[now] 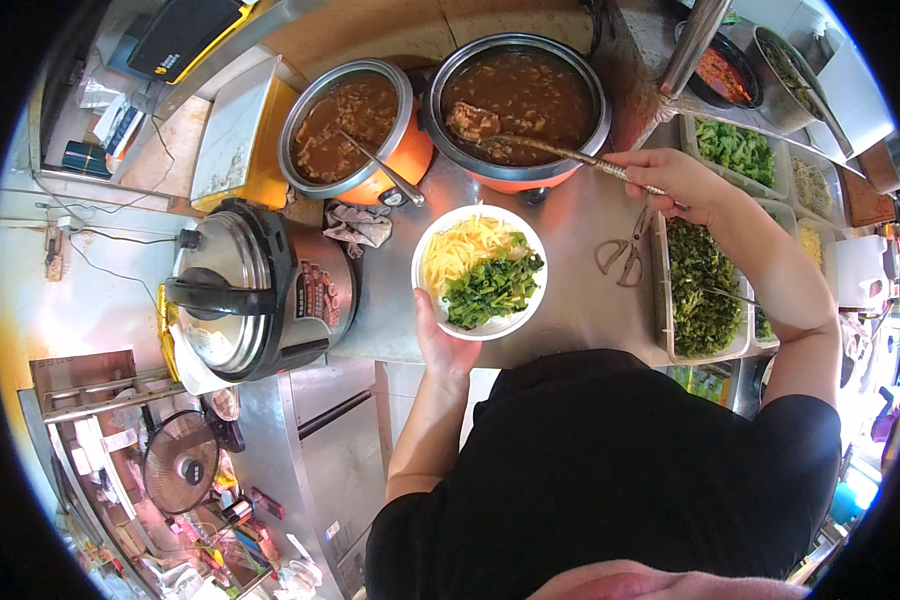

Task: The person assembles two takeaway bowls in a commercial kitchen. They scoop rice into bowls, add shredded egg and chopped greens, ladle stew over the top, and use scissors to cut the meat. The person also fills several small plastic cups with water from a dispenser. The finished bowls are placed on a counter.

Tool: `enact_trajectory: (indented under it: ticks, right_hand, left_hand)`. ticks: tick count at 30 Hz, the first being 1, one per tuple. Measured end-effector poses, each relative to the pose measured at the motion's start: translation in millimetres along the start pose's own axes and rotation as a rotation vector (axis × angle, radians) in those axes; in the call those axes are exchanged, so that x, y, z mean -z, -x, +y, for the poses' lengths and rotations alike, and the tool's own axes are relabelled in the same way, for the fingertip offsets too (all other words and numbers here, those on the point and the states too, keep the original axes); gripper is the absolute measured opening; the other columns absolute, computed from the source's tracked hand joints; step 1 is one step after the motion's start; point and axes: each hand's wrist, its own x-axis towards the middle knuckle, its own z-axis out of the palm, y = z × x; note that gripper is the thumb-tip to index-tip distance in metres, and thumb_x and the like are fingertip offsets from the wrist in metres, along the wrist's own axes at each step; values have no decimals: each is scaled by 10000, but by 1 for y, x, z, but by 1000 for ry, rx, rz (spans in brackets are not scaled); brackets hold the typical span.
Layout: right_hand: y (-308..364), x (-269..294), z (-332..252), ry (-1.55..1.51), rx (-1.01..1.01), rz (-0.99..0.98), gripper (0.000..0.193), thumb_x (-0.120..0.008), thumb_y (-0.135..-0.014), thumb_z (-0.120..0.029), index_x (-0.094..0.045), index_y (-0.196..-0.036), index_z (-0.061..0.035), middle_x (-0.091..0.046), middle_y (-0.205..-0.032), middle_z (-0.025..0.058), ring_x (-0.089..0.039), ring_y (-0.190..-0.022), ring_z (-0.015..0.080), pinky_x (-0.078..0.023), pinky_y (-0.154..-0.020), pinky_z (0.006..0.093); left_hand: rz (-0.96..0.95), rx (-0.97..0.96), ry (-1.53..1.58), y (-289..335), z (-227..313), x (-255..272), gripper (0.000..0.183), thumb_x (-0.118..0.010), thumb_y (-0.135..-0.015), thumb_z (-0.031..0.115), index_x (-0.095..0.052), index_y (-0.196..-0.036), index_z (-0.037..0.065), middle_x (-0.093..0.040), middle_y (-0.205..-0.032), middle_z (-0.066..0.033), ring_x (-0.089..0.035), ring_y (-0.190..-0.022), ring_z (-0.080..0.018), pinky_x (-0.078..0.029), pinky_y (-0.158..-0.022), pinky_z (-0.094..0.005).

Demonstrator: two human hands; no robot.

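My left hand (444, 338) is closed on the near rim of a white bowl (419, 293), its thumb up along the side. Yellow shreds (463, 250) fill the bowl's left part and chopped dark greens (487, 290) its right. My right hand (675, 183) grips the patterned handle of a ladle (590, 160). The ladle's head, heaped with pieces from the stew, is over the left side of the larger orange pot (545, 90) of brown stew; whether it touches the liquid I cannot tell.
A smaller orange pot (335, 125) of stew stands left, a ladle (382, 170) leaning in it. A pressure cooker (255, 290) sits nearer left, beside a crumpled cloth (358, 224). Scissors (626, 255) lie near the tub of chopped greens (705, 290) at the right.
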Motion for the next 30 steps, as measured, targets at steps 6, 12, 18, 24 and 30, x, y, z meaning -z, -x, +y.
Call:
enact_trajectory:
  ticks: [6, 12, 18, 24, 30]
  right_hand:
    - [-1, -2, -12, 313, 162, 125, 444, -508, -985, -148, -478, -1419, -62, -522, -780, -13, -366, -499, 44, -283, -431, 207]
    - [6, 10, -27, 281, 113, 183, 455, -514, -981, -153, -476, -1425, -64, -516, -754, -16, -383, -513, 60, -307, -451, 217]
    - [30, 7, -48, 414, 160, 236, 460, -516, -955, -123, -502, -1413, -84, -530, -750, -31, -397, -525, 40, -305, -454, 196]
    - [87, 0, -52, 400, 207, 218, 461, -519, -933, -71, -529, -1394, -92, -526, -767, -65, -397, -569, 1, -309, -489, 175]
    - [104, -16, -32, 649, 422, 290, 443, -553, -922, -4, -558, -1358, -82, -664, -1014, 86, -559, -825, 118, -462, -743, 266]
  left_hand:
    - [-34, -42, -4, -16, 0, -29, 700, -445, -975, 560, -321, -1493, 107, -384, -1509, -103, -373, -1384, -307, -305, -1139, -494]
    - [-66, -78, -23, -42, -4, -58, 685, -430, -983, 557, -322, -1492, 111, -382, -1513, -94, -372, -1387, -291, -305, -1141, -489]
    - [-93, -87, 2, -85, -8, -70, 664, -401, -995, 556, -322, -1492, 123, -387, -1514, -75, -372, -1395, -274, -312, -1146, -479]
    - [-198, -123, 95, -137, -11, -71, 633, -500, -950, 560, -402, -1457, 193, -468, -1458, -21, -456, -1330, -248, -418, -1074, -436]
    - [-333, -164, 154, -148, -6, -76, 699, -581, -909, 542, -388, -1466, 166, -454, -1471, -44, -435, -1349, -265, -404, -1089, -461]
